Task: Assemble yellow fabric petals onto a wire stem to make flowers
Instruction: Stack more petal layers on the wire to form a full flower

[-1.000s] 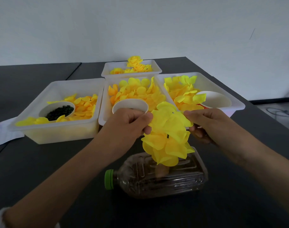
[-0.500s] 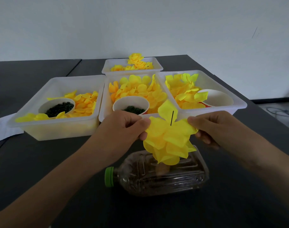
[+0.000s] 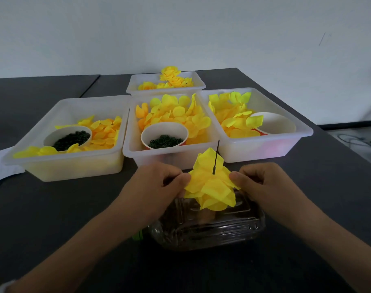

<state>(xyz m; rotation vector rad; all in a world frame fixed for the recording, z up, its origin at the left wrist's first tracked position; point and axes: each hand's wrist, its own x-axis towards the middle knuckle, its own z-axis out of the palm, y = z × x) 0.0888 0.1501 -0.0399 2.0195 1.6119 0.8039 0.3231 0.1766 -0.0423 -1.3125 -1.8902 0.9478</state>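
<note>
1. The flower (image 3: 211, 185) sits just above a clear plastic bottle (image 3: 208, 227) that lies on its side on the dark tabletop (image 3: 53, 208). A thin dark wire stem (image 3: 216, 158) pokes up through the middle of the yellow petals.
2. The left hand (image 3: 159, 185) pinches the petal edge on its side, with its fingers (image 3: 183, 178) curled onto the fabric. The right hand (image 3: 262, 182) does the same on the opposite edge. Both hands are grasping the flower.
3. The step in hand looks like seating the newest petal layer down the wire. Both sides should go down evenly so the hole does not tear and the layer does not tilt.
4. The wire should stay upright and centred; a sideways pull would likely bend it or bunch the fabric.
5. The grip belongs close to the centre of the petals, since the thin fabric creases easily at its outer edges.
6. What holds the wire below the petals is hidden, so I cannot tell how firmly it stands.
7. The next parts are near: the middle tray (image 3: 129, 149) behind holds loose petals and a cup of small dark rings (image 3: 165, 141).
</note>
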